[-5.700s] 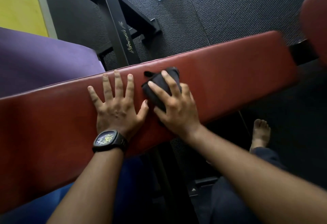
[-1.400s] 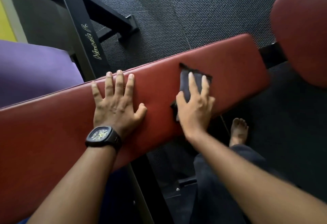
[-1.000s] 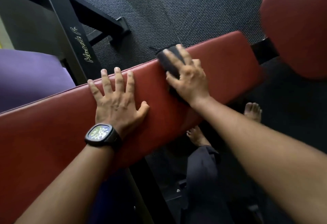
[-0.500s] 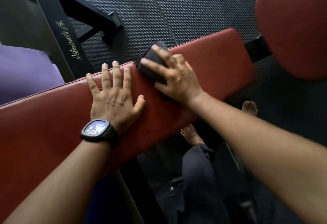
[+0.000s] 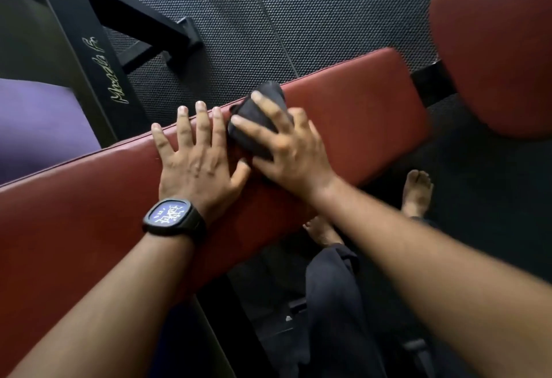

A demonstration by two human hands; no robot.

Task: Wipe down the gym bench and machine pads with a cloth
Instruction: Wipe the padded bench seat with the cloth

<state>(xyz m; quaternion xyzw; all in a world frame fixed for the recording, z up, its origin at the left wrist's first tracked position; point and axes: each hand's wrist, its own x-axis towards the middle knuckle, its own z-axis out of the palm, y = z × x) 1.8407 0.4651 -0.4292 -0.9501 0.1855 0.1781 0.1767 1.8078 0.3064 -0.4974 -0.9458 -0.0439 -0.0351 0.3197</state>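
Pressing the cloth [image 5: 252, 110] under a flat right hand [image 5: 294, 153], now slid left along the bench's [image 5: 358, 108] far edge to the splayed left hand [image 5: 197, 165] (round pad [image 5: 493, 49] probably unwiped).

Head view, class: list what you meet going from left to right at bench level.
Purple surface → left hand → right hand pressing the cloth → round red pad.
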